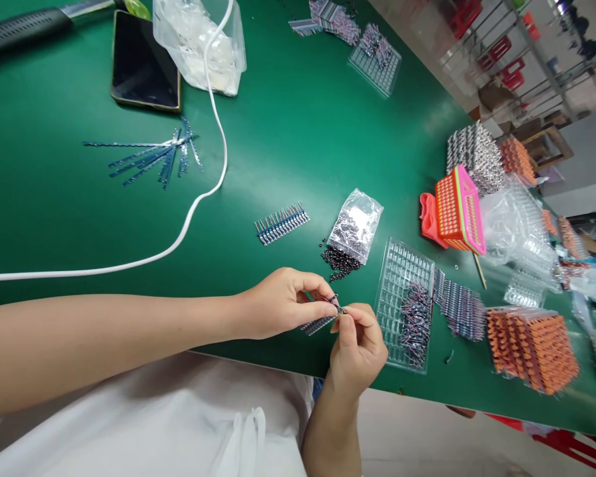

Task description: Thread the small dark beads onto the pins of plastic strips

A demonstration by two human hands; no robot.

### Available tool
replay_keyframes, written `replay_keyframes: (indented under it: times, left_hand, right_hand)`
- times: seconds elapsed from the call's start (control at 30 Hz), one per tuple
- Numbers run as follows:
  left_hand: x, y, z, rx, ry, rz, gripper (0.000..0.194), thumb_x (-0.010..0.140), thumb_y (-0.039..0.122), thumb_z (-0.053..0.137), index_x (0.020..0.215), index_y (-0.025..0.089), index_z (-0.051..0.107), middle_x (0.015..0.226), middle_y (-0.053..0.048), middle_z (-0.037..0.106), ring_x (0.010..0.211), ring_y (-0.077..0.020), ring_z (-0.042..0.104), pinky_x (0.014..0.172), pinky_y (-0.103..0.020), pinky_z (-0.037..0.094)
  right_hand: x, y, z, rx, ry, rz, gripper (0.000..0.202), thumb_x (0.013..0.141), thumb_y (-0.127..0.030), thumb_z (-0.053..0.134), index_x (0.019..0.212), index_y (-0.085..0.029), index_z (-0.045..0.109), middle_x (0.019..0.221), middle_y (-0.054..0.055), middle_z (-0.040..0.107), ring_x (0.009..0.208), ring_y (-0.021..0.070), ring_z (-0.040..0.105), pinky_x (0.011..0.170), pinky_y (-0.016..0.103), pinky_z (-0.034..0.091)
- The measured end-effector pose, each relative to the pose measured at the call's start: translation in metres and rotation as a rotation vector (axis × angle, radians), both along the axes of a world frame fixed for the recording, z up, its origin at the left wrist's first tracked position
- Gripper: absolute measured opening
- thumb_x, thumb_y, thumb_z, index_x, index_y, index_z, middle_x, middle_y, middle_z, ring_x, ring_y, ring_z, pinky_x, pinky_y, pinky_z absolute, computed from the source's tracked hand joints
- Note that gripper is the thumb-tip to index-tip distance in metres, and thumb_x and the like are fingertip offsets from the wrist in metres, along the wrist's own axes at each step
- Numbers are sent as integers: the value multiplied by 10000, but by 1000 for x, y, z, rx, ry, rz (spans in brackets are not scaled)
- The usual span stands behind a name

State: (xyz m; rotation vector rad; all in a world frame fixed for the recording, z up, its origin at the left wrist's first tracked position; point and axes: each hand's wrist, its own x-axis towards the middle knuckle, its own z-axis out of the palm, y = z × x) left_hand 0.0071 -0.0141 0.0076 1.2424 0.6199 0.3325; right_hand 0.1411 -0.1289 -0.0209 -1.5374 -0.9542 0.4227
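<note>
My left hand (273, 306) pinches one end of a small strip of circuit boards (316, 325) with finger and thumb, over the green table's front edge. Much of the strip is hidden under the hand. Fingertip to fingertip with it, my right hand (360, 348) is closed in a pinch at the strip's end; whatever it grips is tiny and dark, too small to name. Just beyond lie a heap of small black parts (342, 260) and an opened clear plastic bag (356, 225) of the same parts. Left of the bag rests another board strip with wire leads (282, 223).
A clear tray (390, 298) holding a pile of wired components (417, 324) sits right of my hands. Farther right are orange stacked parts (531, 348) and a basket (451, 209). A white cable (189, 222), phone (146, 63) and blue strips (163, 154) lie left.
</note>
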Motion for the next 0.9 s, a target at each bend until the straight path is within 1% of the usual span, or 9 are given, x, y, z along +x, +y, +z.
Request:
replay_keyframes:
  times: [0.23,0.47,0.63,0.77,0.9]
  left_hand:
    - [-1,0,-1,16,-11,-1,215,839,344,645,864,140,708,782,-32,714,660,-134,618,600,-234,482]
    - [-1,-1,-1,28,-16,0,218,850,341,638,877,137,710,801,-37,716,667,-132,614,610,-236,479]
    - [-1,-1,-2,13,-22,0,218,849,348,646,873,141,707,777,-28,707,667,-140,636,616,-238,497]
    - [-1,-1,-2,19,-21,-4,214,849,345,650,875,141,707,770,-24,703,651,-132,624,615,-235,495]
    - [-2,0,-1,52,-9,-9,214,852,346,647,876,147,719,757,-17,704,642,-125,606,611,-225,478]
  right_hand:
    - [1,0,-1,17,102,32,11,883,-200,667,877,-195,674,794,-5,575,594,85,530,530,230,411]
    - [2,-2,2,-63,64,26,105,886,-281,663,863,-180,644,791,8,569,603,100,526,533,246,431]
    - [3,-1,2,-54,50,28,99,882,-272,669,855,-179,647,785,7,566,600,97,527,522,241,429]
    - [3,0,2,-22,58,44,70,875,-246,679,850,-185,656,778,-2,562,597,91,527,518,232,422]
    - [4,0,3,-68,91,54,111,875,-276,677,833,-178,645,775,0,561,590,92,528,509,230,426]
